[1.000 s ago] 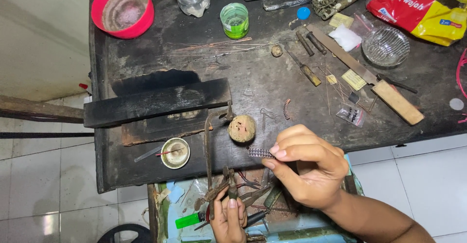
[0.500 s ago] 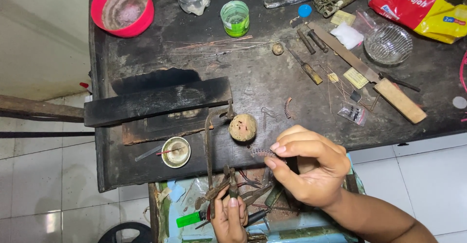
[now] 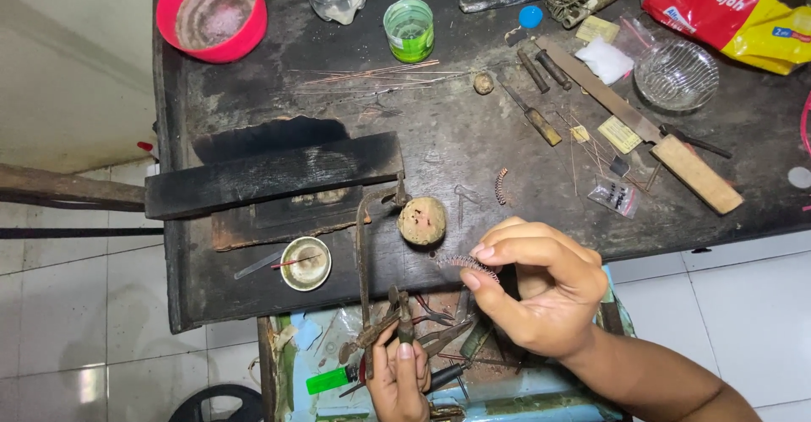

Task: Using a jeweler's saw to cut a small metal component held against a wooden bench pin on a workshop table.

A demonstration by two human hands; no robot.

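While the right hand (image 3: 541,291) sits at the near edge of the dark workbench (image 3: 448,143), its thumb and forefinger are pinched shut on one end of a small coiled wire spring (image 3: 463,262), other fingers curled loosely; spring sticks out left from the fingertips, roughly level, just over the bench's near edge and just right of a round pitted ball (image 3: 421,220) resting on the bench. Left hand (image 3: 399,380) is lower, near the bottom of the frame, fingers wrapped closed round the handle of a rusty saw frame (image 3: 372,278) that runs up from the hand to the bench edge beside the ball. Under both hands: open tray of pliers and tools (image 3: 439,350), a green lighter (image 3: 328,380) at its left. Small metal dish (image 3: 305,263) left of the saw frame. Charred black block (image 3: 270,177) lies across the bench's left half. Far side: red bowl (image 3: 211,12) at the left corner, green cup (image 3: 409,29) to its right, glass dish (image 3: 676,74) far right, wooden-handled file (image 3: 642,126) running diagonally near it. Second short coil (image 3: 501,185) lies loose on the bench, beyond the right hand.
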